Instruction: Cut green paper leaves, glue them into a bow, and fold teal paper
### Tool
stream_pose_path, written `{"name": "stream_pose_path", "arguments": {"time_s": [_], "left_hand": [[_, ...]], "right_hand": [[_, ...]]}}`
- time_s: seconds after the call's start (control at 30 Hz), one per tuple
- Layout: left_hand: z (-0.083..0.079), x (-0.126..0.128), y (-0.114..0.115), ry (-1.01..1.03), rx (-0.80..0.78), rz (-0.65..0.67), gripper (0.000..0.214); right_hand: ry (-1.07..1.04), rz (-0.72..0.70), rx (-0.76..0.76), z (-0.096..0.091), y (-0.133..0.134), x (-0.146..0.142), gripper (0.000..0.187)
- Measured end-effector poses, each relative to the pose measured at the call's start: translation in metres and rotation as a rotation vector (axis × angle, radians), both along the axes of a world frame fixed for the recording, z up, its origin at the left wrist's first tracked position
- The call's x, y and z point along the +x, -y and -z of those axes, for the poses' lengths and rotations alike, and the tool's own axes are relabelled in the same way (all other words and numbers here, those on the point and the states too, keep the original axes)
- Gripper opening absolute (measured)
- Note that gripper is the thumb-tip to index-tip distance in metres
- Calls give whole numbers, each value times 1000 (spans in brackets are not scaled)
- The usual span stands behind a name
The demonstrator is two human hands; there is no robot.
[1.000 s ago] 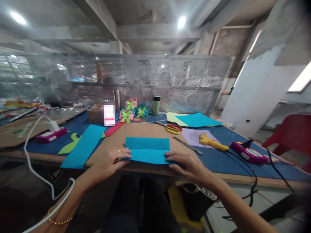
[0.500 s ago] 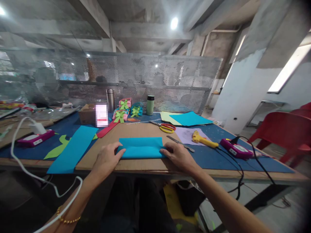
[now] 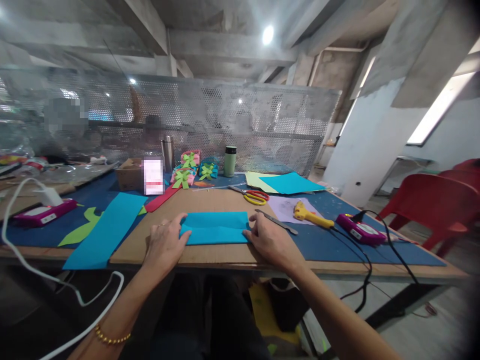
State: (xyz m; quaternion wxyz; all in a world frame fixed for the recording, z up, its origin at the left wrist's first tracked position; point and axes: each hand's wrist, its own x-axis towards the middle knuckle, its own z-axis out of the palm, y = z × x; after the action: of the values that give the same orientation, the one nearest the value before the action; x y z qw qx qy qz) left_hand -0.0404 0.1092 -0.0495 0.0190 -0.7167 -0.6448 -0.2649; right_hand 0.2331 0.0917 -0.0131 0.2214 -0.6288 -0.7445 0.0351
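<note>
Your left hand [image 3: 165, 245] and right hand [image 3: 272, 242] press flat, fingers spread and gripping nothing, on the two ends of the folded blue paper [image 3: 215, 227]. It lies on the brown cardboard sheet [image 3: 210, 202] at the counter's near edge. A metal ruler [image 3: 278, 222] lies just right, scissors [image 3: 255, 196] farther back.
</note>
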Motion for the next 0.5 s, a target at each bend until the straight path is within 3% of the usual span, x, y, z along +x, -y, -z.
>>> {"name": "stream_pose_path", "arguments": {"time_s": [0.2,0.5], "left_hand": [[0,0,1,-4,-31,1,45],[1,1,-2,-13,-59,-44,45]], "right_hand": [[26,10,49,9,-4,2,28],[15,34,-9,3,-2,0,26]]}}
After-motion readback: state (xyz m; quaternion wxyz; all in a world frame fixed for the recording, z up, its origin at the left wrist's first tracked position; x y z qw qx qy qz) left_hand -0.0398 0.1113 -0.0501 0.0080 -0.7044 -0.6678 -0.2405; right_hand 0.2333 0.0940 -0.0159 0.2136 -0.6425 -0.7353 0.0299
